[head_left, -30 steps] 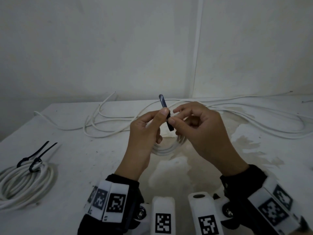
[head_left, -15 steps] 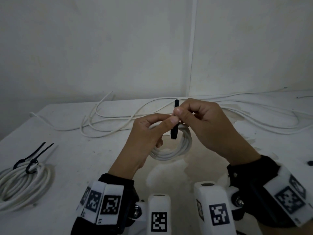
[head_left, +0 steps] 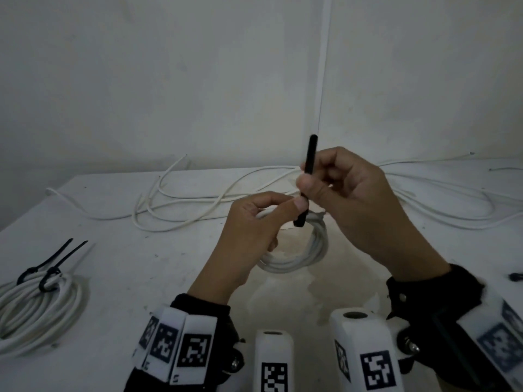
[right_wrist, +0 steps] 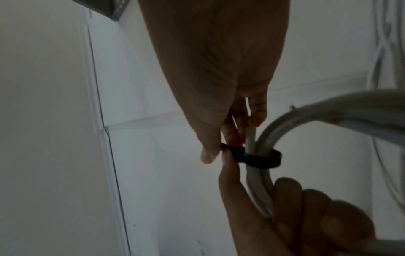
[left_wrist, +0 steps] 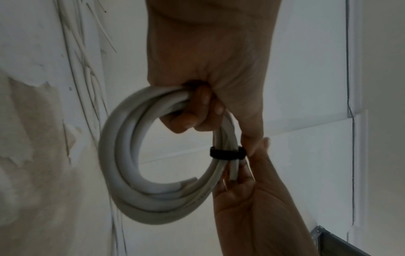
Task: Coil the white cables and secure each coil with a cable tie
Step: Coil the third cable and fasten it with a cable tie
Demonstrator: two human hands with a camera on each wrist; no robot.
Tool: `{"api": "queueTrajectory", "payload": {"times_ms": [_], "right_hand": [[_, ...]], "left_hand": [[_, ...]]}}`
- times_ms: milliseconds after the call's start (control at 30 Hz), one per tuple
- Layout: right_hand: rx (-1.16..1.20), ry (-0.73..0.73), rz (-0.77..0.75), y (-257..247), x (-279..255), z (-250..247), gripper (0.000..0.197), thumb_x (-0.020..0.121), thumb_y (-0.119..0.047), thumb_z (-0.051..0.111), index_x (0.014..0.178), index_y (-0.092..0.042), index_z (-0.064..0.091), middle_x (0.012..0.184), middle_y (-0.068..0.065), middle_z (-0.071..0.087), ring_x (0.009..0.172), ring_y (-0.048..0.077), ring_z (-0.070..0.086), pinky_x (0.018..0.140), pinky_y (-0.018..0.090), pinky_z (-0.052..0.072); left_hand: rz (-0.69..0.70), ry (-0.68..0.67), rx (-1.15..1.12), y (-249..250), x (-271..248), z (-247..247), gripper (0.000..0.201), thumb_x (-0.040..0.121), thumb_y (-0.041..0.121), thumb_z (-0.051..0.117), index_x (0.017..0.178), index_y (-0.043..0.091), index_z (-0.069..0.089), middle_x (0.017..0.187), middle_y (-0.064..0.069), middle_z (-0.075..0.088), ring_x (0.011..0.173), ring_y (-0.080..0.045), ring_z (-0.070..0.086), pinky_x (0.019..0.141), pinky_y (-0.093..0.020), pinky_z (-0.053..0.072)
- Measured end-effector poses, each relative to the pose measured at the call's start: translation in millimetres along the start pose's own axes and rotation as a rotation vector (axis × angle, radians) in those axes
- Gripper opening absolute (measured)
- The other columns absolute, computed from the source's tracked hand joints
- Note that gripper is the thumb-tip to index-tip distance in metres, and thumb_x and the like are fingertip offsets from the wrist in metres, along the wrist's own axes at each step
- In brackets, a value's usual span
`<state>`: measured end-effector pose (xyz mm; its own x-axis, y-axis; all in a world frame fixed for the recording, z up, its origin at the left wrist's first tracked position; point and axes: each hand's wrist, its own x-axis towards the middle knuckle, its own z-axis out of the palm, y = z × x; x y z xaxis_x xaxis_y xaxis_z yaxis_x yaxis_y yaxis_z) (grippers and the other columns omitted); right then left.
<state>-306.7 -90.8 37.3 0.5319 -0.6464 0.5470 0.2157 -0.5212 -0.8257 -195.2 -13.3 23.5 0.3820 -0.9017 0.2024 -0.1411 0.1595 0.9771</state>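
Observation:
My left hand [head_left: 254, 230] grips a small coil of white cable [head_left: 305, 250] above the table, fingers curled through its loops [left_wrist: 153, 155], thumb by the tie's head. A black cable tie [head_left: 310, 162] is looped round the strands [left_wrist: 227, 153] [right_wrist: 256, 158]. My right hand [head_left: 348, 190] pinches the tie's tail, which stands up between thumb and forefinger. Loose white cables [head_left: 198, 205] lie tangled across the back of the table.
A finished white coil [head_left: 36, 309] with black ties [head_left: 56, 261] lies at the table's left front. A small dark object [head_left: 516, 276] sits at the right edge. The white wall stands right behind the table [head_left: 141, 278].
The right hand has pulled the tie's tail upward, so more of it stands above the fingers and the loop sits tighter on the coil. Both hands have risen slightly.

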Motion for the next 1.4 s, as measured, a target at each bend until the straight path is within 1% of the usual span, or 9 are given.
{"api": "queueTrajectory", "payload": {"times_ms": [167, 267, 400, 767, 933, 1033, 1200, 1267, 1400], "right_hand": [[-0.002, -0.021, -0.035, -1, -1, -5, 0.008, 0.079, -0.016, 0.061, 0.073, -0.021, 0.059, 0.059, -0.005, 0.062, 0.056, 0.006, 0.057, 0.054, 0.018, 0.048], [-0.087, -0.015, -0.033, 0, -2, -6, 0.005, 0.079, -0.020, 0.058, 0.074, -0.020, 0.056, 0.060, -0.001, 0.061, 0.056, 0.013, 0.059, 0.055, 0.028, 0.052], [-0.102, 0.042, -0.035, 1, -1, -7, 0.009, 0.081, -0.018, 0.055, 0.073, -0.023, 0.052, 0.057, -0.014, 0.057, 0.050, 0.003, 0.054, 0.050, 0.015, 0.044], [-0.054, 0.133, 0.037, 1, -1, -8, 0.021, 0.087, -0.002, 0.057, 0.072, -0.016, 0.054, 0.050, -0.007, 0.056, 0.039, 0.005, 0.053, 0.040, 0.015, 0.043], [0.028, 0.039, -0.005, -2, 2, -11, 0.003, 0.082, -0.023, 0.062, 0.080, -0.023, 0.060, 0.056, -0.008, 0.062, 0.051, 0.003, 0.058, 0.053, 0.016, 0.048], [-0.057, -0.103, 0.044, 4, 4, -13, 0.010, 0.083, -0.036, 0.054, 0.085, -0.030, 0.061, 0.070, -0.016, 0.067, 0.069, -0.001, 0.062, 0.065, 0.014, 0.048], [-0.111, -0.244, 0.139, 11, 0, -10, 0.031, 0.083, -0.052, 0.049, 0.102, -0.029, 0.058, 0.104, -0.006, 0.066, 0.101, 0.003, 0.060, 0.093, 0.026, 0.049], [-0.159, -0.285, 0.172, 13, -1, -12, 0.038, 0.075, -0.052, 0.049, 0.109, -0.036, 0.052, 0.115, -0.010, 0.059, 0.109, 0.000, 0.054, 0.090, 0.022, 0.047], [-0.208, -0.257, 0.221, 16, 0, -15, 0.020, 0.087, -0.035, 0.051, 0.105, -0.043, 0.047, 0.111, -0.010, 0.057, 0.097, 0.005, 0.059, 0.080, 0.020, 0.048]], "left_hand": [[0.028, -0.009, -0.003, 1, -1, 7, 0.025, 0.062, 0.042, 0.060, 0.064, 0.018, 0.065, 0.036, 0.012, 0.047, 0.037, -0.004, 0.032, 0.045, -0.022, 0.033], [0.004, -0.023, -0.006, -3, -1, 10, 0.018, 0.065, 0.038, 0.062, 0.060, 0.020, 0.063, 0.036, 0.012, 0.046, 0.037, -0.004, 0.032, 0.046, -0.022, 0.033], [-0.027, -0.051, -0.033, -5, -2, 14, 0.016, 0.064, 0.037, 0.062, 0.055, 0.024, 0.062, 0.034, 0.010, 0.044, 0.034, -0.003, 0.031, 0.044, -0.021, 0.032], [-0.031, -0.064, -0.033, -7, -4, 20, 0.020, 0.080, 0.023, 0.061, 0.061, 0.016, 0.059, 0.033, 0.010, 0.042, 0.034, -0.004, 0.031, 0.043, -0.019, 0.031], [-0.013, -0.017, -0.078, -1, -5, 15, 0.018, 0.067, 0.036, 0.064, 0.063, 0.018, 0.063, 0.034, 0.011, 0.041, 0.035, -0.004, 0.031, 0.043, -0.019, 0.031], [-0.012, 0.093, -0.167, -1, -1, 9, 0.026, 0.055, 0.047, 0.063, 0.056, 0.022, 0.063, 0.035, 0.012, 0.032, 0.035, -0.006, 0.026, 0.040, -0.018, 0.031], [0.009, 0.180, -0.199, -3, 2, 4, 0.025, 0.061, 0.045, 0.062, 0.059, 0.021, 0.064, 0.036, 0.011, 0.030, 0.035, -0.006, 0.026, 0.040, -0.019, 0.032], [0.009, 0.186, -0.201, -4, 2, 6, 0.023, 0.068, 0.041, 0.061, 0.066, 0.018, 0.063, 0.036, 0.012, 0.034, 0.035, -0.005, 0.028, 0.041, -0.018, 0.034], [0.011, 0.205, -0.255, -3, 4, 6, 0.019, 0.083, 0.031, 0.056, 0.070, 0.018, 0.062, 0.037, 0.012, 0.030, 0.035, -0.003, 0.027, 0.041, -0.017, 0.035]]}}
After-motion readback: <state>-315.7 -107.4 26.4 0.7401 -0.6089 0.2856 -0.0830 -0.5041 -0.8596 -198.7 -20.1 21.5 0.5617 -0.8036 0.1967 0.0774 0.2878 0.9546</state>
